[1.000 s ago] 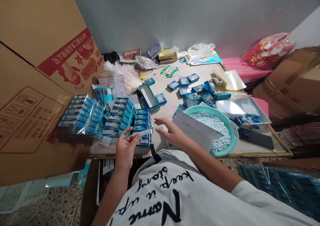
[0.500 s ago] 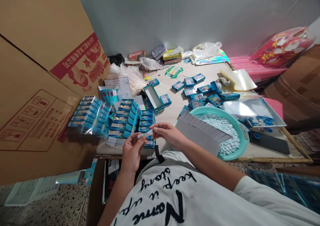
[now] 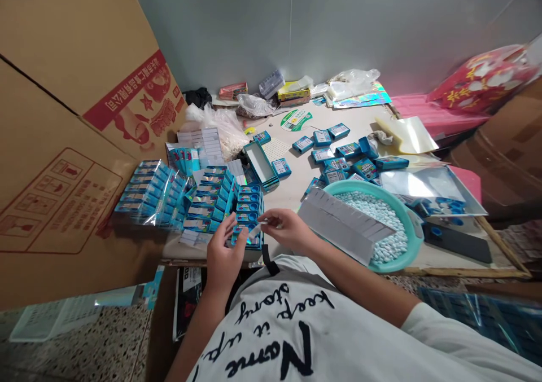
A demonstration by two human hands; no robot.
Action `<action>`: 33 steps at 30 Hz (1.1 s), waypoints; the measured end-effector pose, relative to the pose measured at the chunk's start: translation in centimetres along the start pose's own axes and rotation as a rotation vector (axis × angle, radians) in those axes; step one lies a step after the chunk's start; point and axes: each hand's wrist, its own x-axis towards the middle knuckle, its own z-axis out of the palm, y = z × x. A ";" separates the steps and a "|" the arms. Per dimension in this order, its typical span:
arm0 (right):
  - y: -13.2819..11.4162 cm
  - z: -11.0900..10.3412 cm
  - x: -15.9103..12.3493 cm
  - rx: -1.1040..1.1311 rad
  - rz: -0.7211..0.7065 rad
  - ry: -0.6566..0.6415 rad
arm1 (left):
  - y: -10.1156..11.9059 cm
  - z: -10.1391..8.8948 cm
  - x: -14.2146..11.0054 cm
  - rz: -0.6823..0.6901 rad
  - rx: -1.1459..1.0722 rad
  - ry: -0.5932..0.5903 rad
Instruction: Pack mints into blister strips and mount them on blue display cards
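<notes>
Whitish strip (image 3: 254, 233), pinched by the right hand (image 3: 288, 229), is best kept flat above the near blue boxes (image 3: 248, 206), the left hand (image 3: 224, 252) loosely open, seemingly empty.

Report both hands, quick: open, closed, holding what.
Left hand: open, thumb close to the pale strip.
Right hand: closed, pinching the pale strip.

White shirt (image 3: 347, 337), nearer than the hands (image 3: 223, 258): black script, incl. "keep", "story", "it up", "Name". Big carton (image 3: 46, 105), L of hands: red band (image 3: 127, 91) w/ Chinese chars, incl. 食品有限公司; boxed pictograms (image 3: 55, 187) below. Blue boxes (image 3: 322, 138) beyond hands: label txt too small to read.
</notes>
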 end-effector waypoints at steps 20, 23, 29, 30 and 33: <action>1.4 -0.1 -0.9 0.066 -0.044 -0.189 | -1.0 2.3 0.4 -0.215 -0.307 0.053; 1.8 1.4 -0.8 0.225 -0.002 -0.134 | -1.1 3.1 0.3 -0.303 -0.444 0.064; 3.5 2.6 -0.2 0.149 0.039 0.014 | -1.5 2.8 0.8 -0.446 -0.577 -0.003; 3.9 2.6 -0.1 0.132 0.053 0.011 | -1.8 2.6 1.0 -0.467 -0.586 -0.008; 4.8 2.8 0.0 0.111 0.086 0.000 | -2.5 1.9 1.4 -0.497 -0.621 0.023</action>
